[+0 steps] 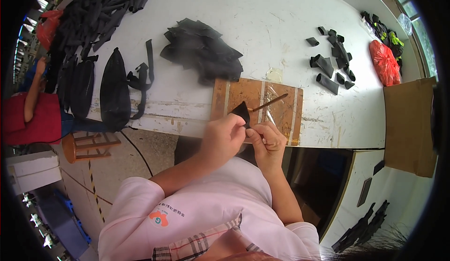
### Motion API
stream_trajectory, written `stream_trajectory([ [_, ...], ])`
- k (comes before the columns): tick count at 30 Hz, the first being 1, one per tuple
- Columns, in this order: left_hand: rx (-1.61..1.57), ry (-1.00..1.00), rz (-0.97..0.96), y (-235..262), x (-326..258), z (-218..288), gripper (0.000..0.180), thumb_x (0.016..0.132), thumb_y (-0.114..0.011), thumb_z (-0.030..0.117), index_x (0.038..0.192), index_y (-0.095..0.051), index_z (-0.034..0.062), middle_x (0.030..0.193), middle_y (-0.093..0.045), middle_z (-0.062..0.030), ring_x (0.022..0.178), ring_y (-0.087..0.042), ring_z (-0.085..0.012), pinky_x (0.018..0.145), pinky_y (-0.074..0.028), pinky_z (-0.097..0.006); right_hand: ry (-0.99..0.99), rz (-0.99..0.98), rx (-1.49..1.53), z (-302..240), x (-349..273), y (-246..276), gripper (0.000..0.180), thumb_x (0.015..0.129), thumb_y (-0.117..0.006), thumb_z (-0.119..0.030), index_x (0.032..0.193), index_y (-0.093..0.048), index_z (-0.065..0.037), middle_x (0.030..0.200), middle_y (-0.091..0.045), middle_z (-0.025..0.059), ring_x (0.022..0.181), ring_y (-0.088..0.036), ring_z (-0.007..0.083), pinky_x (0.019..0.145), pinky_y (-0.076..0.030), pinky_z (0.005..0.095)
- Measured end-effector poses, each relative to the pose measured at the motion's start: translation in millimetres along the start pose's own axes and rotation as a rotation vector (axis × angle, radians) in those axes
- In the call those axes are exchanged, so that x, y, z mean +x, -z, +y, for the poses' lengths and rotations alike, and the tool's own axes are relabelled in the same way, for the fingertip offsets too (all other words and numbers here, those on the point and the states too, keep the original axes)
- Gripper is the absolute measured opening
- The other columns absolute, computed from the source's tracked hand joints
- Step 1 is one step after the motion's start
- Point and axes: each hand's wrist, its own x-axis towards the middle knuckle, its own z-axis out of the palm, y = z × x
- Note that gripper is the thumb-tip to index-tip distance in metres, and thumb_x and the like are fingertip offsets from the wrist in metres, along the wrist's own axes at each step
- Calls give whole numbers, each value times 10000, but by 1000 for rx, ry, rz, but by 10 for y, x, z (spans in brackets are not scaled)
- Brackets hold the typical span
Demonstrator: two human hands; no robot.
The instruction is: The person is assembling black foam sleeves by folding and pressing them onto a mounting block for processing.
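1. Black, pointed fabric piece (241, 111): over brown flat board (286, 120), long axis pointing away from wearer.
2. Left hand (223, 134): fingers closed, pinching its left side.
3. Right hand (268, 138): curled, pinching its near end.

White worktable (272, 36), wooden stool (69, 148), grey floor (159, 153)

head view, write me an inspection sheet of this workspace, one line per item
Surface: white table, scuffed, stained near its front edge; brown board with tape strips.
Things in hand: small black piece; brown stick beside it, over the board.
Clutter: heap of black pieces behind the board; loose black tubes and red bag to the right.
Hands: left hand and right hand pinch the small black piece.
Cables: black cable, lower left.
Surroundings: wooden stool, person in red, left; cardboard box, right.
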Motion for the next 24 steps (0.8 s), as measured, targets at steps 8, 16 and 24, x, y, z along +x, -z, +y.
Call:
stream_trajectory([
  [8, -958, 479, -81, 96, 152, -202, 155, 682, -545, -86, 786, -500, 19, 653, -526, -9, 412, -337, -2, 344, -240, -160, -69, 40, 100, 226, 64, -135, 60, 709, -590, 16, 766, -576, 7, 723, -547, 74, 574, -521, 172, 506, -425, 294],
  [16, -349, 92, 105, -29, 142, -390, 217, 669, -504, -111, 858, -496, -5, 703, -518, -18, 515, -421, -6, 388, -313, -161, -696, -263, 1195, 151, 46, -107, 76, 791, -612, -99, 755, -554, -66, 678, -516, -19, 560, -434, 51, 498, -339, 185],
  [24, -625, 323, -176, 168, 191, -32, 251, 680, -510, -96, 913, -511, -1, 773, -579, -56, 601, -514, -82, 485, -370, -188, -593, -176, 1089, 225, 67, -56, 123, 823, -588, -154, 760, -530, -66, 693, -500, -23, 593, -439, 55, 547, -368, 180],
])
